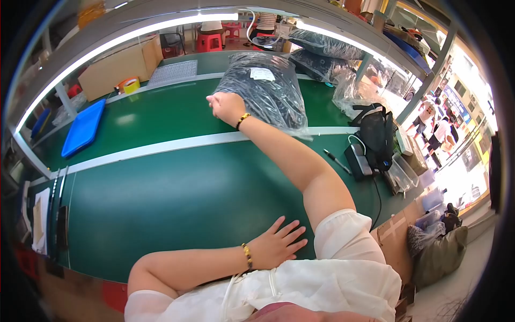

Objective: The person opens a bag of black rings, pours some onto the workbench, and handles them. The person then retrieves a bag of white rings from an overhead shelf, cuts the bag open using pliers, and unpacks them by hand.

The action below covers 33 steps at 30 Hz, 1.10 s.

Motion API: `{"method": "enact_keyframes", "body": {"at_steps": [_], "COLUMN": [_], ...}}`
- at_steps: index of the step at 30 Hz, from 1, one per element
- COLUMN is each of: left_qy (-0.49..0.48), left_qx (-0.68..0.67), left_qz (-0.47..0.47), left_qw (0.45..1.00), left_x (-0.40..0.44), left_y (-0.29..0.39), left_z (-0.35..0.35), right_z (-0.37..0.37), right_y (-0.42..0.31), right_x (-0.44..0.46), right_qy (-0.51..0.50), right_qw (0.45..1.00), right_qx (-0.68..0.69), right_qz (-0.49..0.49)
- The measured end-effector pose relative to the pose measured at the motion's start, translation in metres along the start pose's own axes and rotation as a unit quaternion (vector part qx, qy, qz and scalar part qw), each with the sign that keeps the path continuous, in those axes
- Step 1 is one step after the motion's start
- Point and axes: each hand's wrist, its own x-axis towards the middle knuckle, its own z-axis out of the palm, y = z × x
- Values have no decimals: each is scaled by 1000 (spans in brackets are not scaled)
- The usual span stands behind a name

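Observation:
A clear plastic bag [268, 99] packed with dark, folded-looking contents lies on the far part of the green bench, and a white label [262, 74] shows on its top. My right hand [228, 109] is stretched out to the bag's near left corner. Its fingers are curled closed on the plastic there, and the hand covers that corner. Down at the bench's near edge, my left hand [276, 244] rests flat on the green surface [177, 204], fingers spread, with nothing in it.
A blue tray [84, 129] lies at the left, near yellow tape [130, 85] and a cardboard box [120, 64]. More filled bags [324, 45] are stacked at the back right. On the right are a pen [337, 161], a power strip [358, 160] and a black backpack [376, 137].

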Motion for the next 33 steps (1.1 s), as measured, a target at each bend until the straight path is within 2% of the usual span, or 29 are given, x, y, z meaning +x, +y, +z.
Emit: {"method": "enact_keyframes", "body": {"at_steps": [2, 3, 5, 7, 8, 9, 12, 13, 15, 16, 17, 19, 20, 21, 22, 23, 24, 25, 26, 27, 28, 29, 31, 33], "left_qy": [34, -18, 0, 19, 37, 52, 65, 60, 71, 124, 119, -47, -2, 130, 193, 310, 364, 450, 452, 445, 431, 429, 375, 346], "left_qx": [-9, 2, -10, -9, -25, -42, -54, -54, -52, 6, 4, 99, 114, 137, 133, 100, 80, 57, 155, 106, 56, 61, -119, -105], "left_qz": [12, 4, 17, 29, 46, 60, 58, 55, 66, 115, 109, 183, 167, 172, 130, 16, -42, -173, -237, -337, -433, -435, -530, -520], "left_qw": [999, 1000, 1000, 999, 998, 996, 995, 995, 994, 986, 987, 977, 979, 967, 963, 945, 927, 874, 846, 823, 789, 790, 751, 774], "left_x": [28, -34, -16, -18, -16, -15, -18, -18, -18, -19, -20, -19, -20, -22, -26, -42, -54, -66, -83, -108, -130, -143, -159, -163], "left_y": [-9, 6, 1, -4, -9, -11, -6, -6, -6, -3, -2, -2, 3, -5, -25, -45, -65, -92, -120, -148, -173, -189, -206, -215], "left_z": [5, -14, -10, -3, 1, 2, -9, -10, -10, -14, -19, -48, -85, -107, -126, -141, -163, -165, -175, -170, -158, -147, -128, -112], "right_z": [0, 29, 29, 38, 46, 50, 48, 46, 38, 28, 15, -22, -30, -39, -53, -63, -66, -67, -68, -67, -66, -64, -62, -48], "right_y": [-7, -71, -88, -107, -114, -124, -140, -142, -140, -141, -139, -140, -123, -103, -86, -72, -63, -55, -46, -39, -33, -29, -22, 4], "right_x": [-4, -9, -12, -29, -40, -58, -110, -124, -150, -166, -181, -202, -207, -211, -214, -220, -232, -242, -249, -251, -253, -254, -246, -239], "right_qy": [68, 103, 111, 80, 87, 81, -28, -26, -149, -179, -207, -185, -109, -36, 41, 117, 98, 82, 9, 11, -8, -27, -52, 22], "right_qw": [990, 988, 981, 975, 966, 965, 962, 962, 945, 942, 938, 957, 970, 975, 973, 962, 972, 974, 972, 973, 982, 985, 981, 996], "right_qx": [13, 52, 80, 49, 94, 69, -41, -36, -155, -155, -155, -141, -102, -63, -105, -147, -176, -205, -234, -228, -173, -118, -123, -83], "right_qz": [-120, -105, -140, -203, -224, -239, -270, -269, -245, -237, -231, -171, -191, -208, -203, -198, -123, -48, 36, 35, 78, 120, 138, 28]}}
